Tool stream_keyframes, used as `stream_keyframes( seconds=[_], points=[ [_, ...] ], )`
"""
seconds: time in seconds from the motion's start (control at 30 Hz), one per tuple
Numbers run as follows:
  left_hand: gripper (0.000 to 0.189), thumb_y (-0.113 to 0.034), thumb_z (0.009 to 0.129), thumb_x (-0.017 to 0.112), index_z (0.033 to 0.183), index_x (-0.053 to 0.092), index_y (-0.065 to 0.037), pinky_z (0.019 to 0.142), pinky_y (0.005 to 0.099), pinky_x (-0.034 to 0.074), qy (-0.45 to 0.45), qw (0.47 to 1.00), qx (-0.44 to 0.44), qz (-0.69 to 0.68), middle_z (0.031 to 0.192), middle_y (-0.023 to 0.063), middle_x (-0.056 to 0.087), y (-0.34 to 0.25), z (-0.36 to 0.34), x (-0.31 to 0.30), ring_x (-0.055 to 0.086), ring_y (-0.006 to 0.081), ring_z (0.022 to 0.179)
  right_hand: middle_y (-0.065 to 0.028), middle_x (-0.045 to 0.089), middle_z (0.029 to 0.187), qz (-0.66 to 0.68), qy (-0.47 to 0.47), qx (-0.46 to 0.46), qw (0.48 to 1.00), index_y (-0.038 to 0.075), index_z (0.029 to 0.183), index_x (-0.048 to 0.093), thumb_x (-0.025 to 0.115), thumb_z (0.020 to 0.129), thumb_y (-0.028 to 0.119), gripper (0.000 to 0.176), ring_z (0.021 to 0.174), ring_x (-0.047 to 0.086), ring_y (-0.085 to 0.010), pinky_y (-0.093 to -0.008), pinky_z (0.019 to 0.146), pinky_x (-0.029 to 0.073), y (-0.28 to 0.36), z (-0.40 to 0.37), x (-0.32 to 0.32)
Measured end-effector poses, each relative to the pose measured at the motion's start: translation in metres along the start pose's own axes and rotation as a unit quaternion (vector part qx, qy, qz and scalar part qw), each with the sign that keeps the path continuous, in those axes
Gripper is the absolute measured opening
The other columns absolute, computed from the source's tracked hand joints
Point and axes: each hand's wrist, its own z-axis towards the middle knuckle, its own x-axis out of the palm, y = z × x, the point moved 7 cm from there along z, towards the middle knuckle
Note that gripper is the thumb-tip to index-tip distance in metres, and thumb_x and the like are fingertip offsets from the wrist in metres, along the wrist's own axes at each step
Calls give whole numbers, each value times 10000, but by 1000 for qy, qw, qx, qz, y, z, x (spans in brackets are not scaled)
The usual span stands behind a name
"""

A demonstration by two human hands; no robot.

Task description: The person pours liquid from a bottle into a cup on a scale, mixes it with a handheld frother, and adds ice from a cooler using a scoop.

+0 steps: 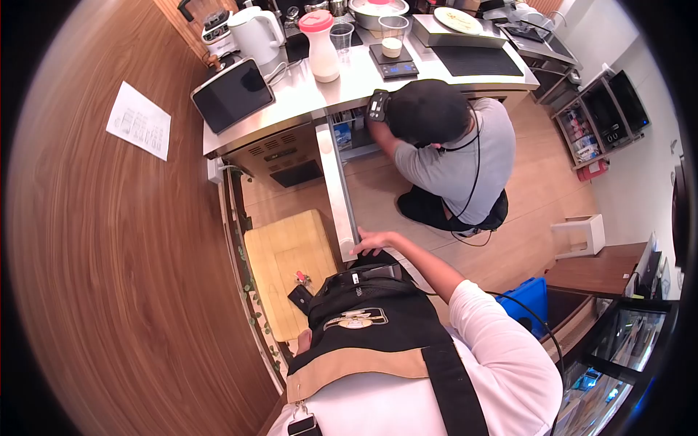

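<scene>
Where our right hand (pixel 374 240), fingers loosely spread, touches the near end of the open door panel (pixel 334 185) below the counter (pixel 291 98), we best steady it lightly, clear of the crouching co-worker (pixel 472 163); left hand (pixel 304 341), mostly hidden: grip undetermined.

The steel tabletop (pixel 294 93) carries a pink-lidded bottle (pixel 324 54); left of the bottle are a kettle (pixel 253 36) and tablet (pixel 234 96), right a scale (pixel 396 70) and dark mat (pixel 476 62).

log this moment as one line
right hand: at end of open door | left hand: not clearly visible | co-worker: crouched at counter | clear cup: on scale
</scene>
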Motion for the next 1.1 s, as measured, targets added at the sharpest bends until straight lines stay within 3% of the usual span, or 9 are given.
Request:
stream_keyframes(
  seconds=[0.3,0.37,0.5,0.6,0.67,0.77,0.87,1.0,1.1],
  points=[
    [224,-148,900,527,750,633,-20,508,257,358,-39,998,38,-30,633,0,536,-3,-1,5,478,91,570,-258,324,1472,-29,-6,6,1000,1,1452,-230,729,757,501,1286,1284,472,-299,-405,984,435,12,-13,3],
    [217,-144,904,525,774,638,-13,540,268,381,-27,999,-8,-40,652,8,543,-2,-2,5,492,104,596,-244,358,1457,-47,-14,9,999,2,1469,-193,731,747,506,1276,1266,488,-283,-398,970,441,15,-14,2],
    [206,-143,903,532,813,648,1,589,298,424,21,998,-4,-50,687,21,560,-3,3,8,521,127,647,-140,407,1423,-63,-22,4,998,91,1504,73,734,723,518,1109,1185,524,-260,-404,912,451,22,-14,0],
    [210,-152,904,543,853,670,6,635,306,457,-52,992,52,-99,738,33,610,-4,1,7,559,137,707,-100,464,1344,-62,-29,4,998,122,1447,260,731,713,524,961,1123,543,-225,-378,869,451,21,-14,2],
    [221,-167,905,551,900,683,10,657,292,466,-27,997,40,-56,787,44,641,-2,2,5,576,135,732,-79,485,1298,-57,-40,7,998,130,1402,324,729,707,527,897,1093,547,-208,-365,848,449,21,-10,2],
    [245,-183,906,559,974,692,11,700,281,474,11,1000,-9,-2,847,54,671,5,6,3,593,136,773,-84,477,1324,-55,-38,3,998,136,1417,315,731,705,522,910,1105,546,-216,-368,855,450,21,-8,2],
    [259,-195,906,560,997,695,7,680,284,469,-12,999,-36,-12,820,46,661,-3,3,3,585,136,752,-185,427,1415,-58,-12,10,998,4,1508,-39,748,692,495,1235,1189,536,-246,-372,951,448,32,-23,4],
    [253,-203,906,560,976,698,-3,618,285,454,-43,998,-47,-16,756,29,635,-15,-2,3,567,131,692,-186,431,1414,-60,-7,10,998,1,1509,-31,749,686,494,1236,1186,537,-246,-366,944,448,30,-17,2],
    [256,-215,908,564,975,695,-5,592,279,450,-10,996,-90,4,760,29,635,-14,-3,3,565,124,672,-187,437,1410,-62,-10,11,998,0,1509,-26,750,684,495,1236,1185,539,-245,-367,937,451,29,-14,2]
  ],
)
